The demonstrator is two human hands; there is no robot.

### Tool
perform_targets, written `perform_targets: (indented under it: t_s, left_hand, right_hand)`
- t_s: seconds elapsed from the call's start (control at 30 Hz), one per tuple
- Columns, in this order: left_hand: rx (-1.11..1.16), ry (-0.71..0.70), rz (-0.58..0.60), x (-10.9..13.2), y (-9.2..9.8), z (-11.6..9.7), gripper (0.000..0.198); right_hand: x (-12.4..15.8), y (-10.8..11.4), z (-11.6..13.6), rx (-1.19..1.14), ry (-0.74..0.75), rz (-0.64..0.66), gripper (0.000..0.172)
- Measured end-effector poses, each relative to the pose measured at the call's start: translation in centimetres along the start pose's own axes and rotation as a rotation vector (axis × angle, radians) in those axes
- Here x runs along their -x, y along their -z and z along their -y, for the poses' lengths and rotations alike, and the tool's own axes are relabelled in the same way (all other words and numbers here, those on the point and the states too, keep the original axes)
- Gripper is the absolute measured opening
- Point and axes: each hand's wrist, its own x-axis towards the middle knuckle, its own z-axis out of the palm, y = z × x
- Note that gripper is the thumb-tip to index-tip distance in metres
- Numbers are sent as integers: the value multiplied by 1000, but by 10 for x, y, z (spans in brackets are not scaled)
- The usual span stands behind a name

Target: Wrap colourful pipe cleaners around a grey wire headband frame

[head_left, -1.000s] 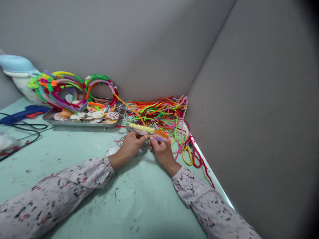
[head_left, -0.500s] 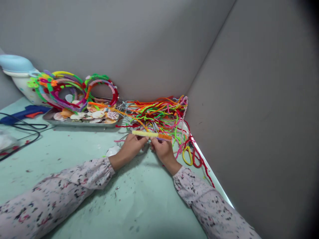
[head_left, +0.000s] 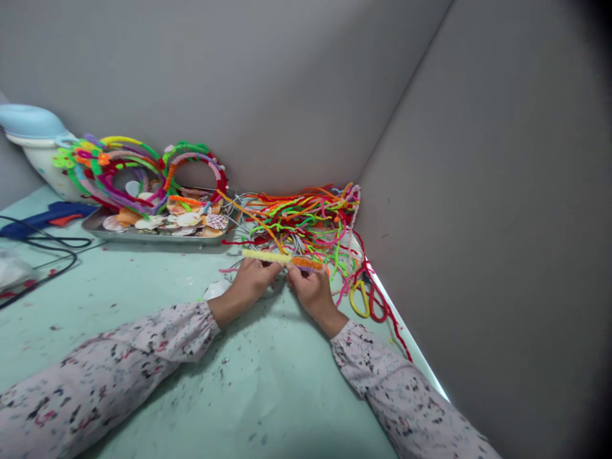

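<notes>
The left hand [head_left: 251,287] and right hand [head_left: 313,294] meet just near the tangled bundle of pipe cleaners [head_left: 303,217]; their fingers [head_left: 272,269] are curled narrow, pinching a yellow-and-orange pipe-cleaner strip [head_left: 282,258], which lies level along the bundle's near edge; the 2-handed grip seems meant to keep it straight. The bundle is pushed toward the far corner where 2 grey walls [head_left: 478,191] meet, probably so the loose strands stay gathered; thin grey wires [head_left: 291,245] run through it. Further left, a metal tray [head_left: 153,238] holds scallop shells [head_left: 189,220] beneath pipe-cleaner hoops [head_left: 191,167]; right of the hands, a yellow loop [head_left: 358,299] sits half-buried in red strands on the pale green counter [head_left: 143,363]; it is hard to make out; the fingertips are partly hidden behind the strip, and the wires cannot be traced through the tangle.
</notes>
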Motion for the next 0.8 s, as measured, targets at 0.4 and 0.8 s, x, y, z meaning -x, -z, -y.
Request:
perform_targets:
  t_s: [0.4,0.8]
  left_hand:
    - [179,82,-28,1,-4,2,24]
    - [107,90,-41,1,-3,-2,36]
  right_hand:
    - [4,0,1,35,93,-15,20]
    - [1,1,2,-55,-24,51,29]
